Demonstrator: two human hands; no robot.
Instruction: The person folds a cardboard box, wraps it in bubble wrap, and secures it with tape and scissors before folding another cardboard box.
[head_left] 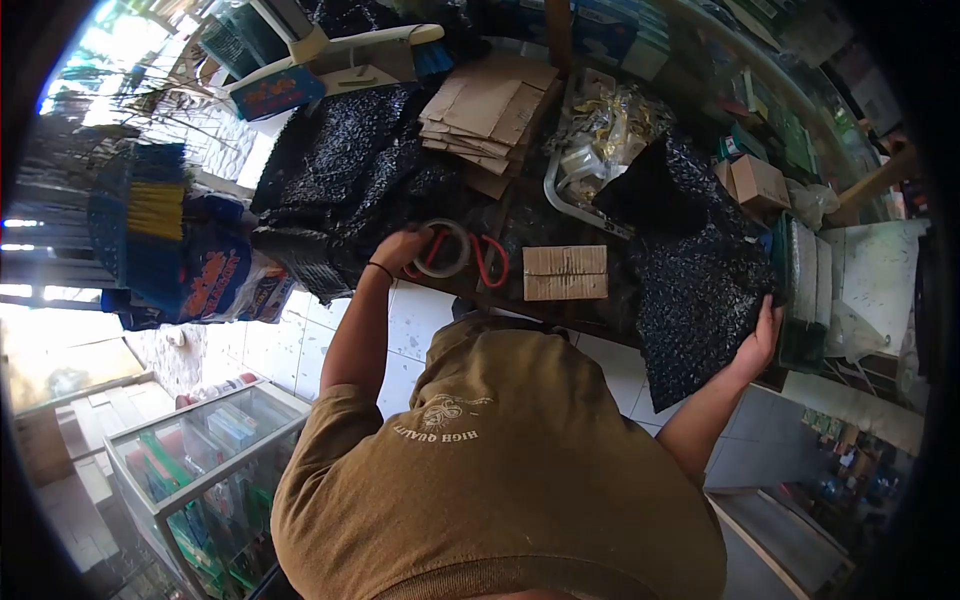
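Brown corrugated cardboard is forming the small box point(565, 273), which is lying flat near the front edge of the dark table point(530, 222) and is serving as the reference for all positions. A black bubble-wrap sheet point(700, 290) is spreading to the right of the box, its lower corner hanging past the table edge. The right hand point(752, 350) is grasping this sheet at its outer edge, on the side away from the box. The left hand point(402, 248) is reaching in left of the box, its fingers meeting a tape roll point(458, 262); whether they are closing on the roll or on something beneath cannot be told. Red-handled scissors point(496, 262) are lying partly under the roll, one handle loop showing just left of the box. Beyond the box, towards the left, flat cardboard pieces point(490, 105) are sitting in an uneven stack. Directly beyond it, a plastic tray point(554, 197) is holding shiny packets point(610, 125). More black bubble wrap point(345, 165) is lying in a creased heap well to the left of the box.
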